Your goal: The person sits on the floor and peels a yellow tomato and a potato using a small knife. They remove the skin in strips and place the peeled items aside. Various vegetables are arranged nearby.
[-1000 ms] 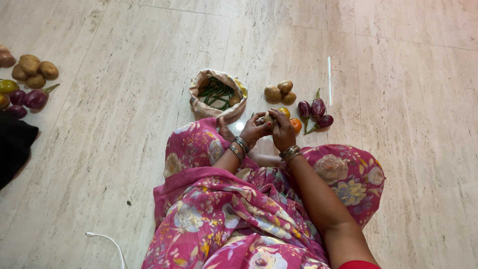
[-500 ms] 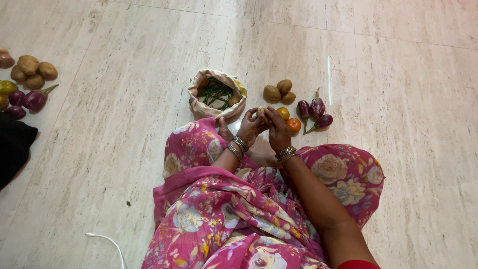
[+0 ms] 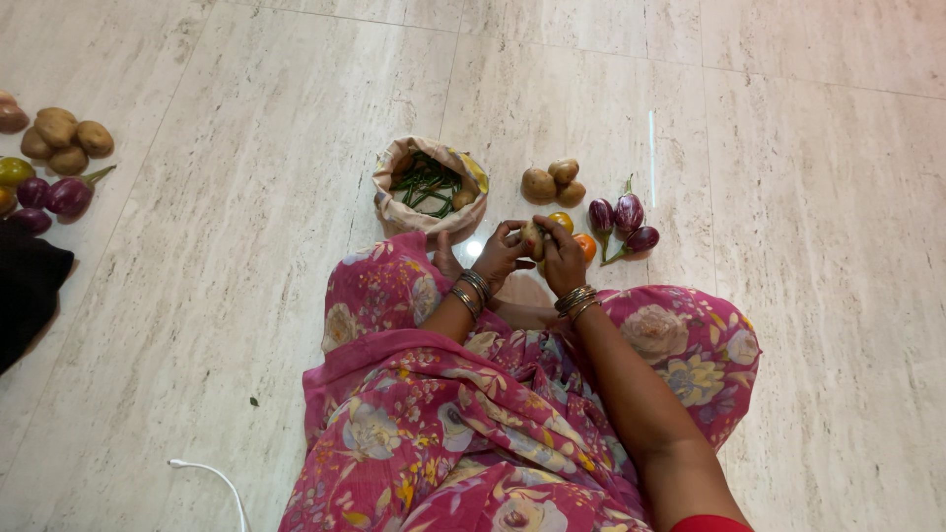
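Note:
I sit on a pale stone floor with a pink flowered cloth over my knees. My left hand and my right hand meet in front of me, both closed around one small brown potato. Just beyond them lie orange tomatoes, partly hidden by my right hand. Three brown potatoes rest a little farther out. Small purple aubergines lie to their right. A rolled-down cloth bag with green chillies in it stands left of the potatoes.
At the far left edge lie more potatoes, purple aubergines and a green fruit. A dark cloth sits below them. A white cable runs along the floor at bottom left.
Both hands have stayed together on the potato, lifting a little and turning it between the fingers. The vegetables on the floor have not moved.

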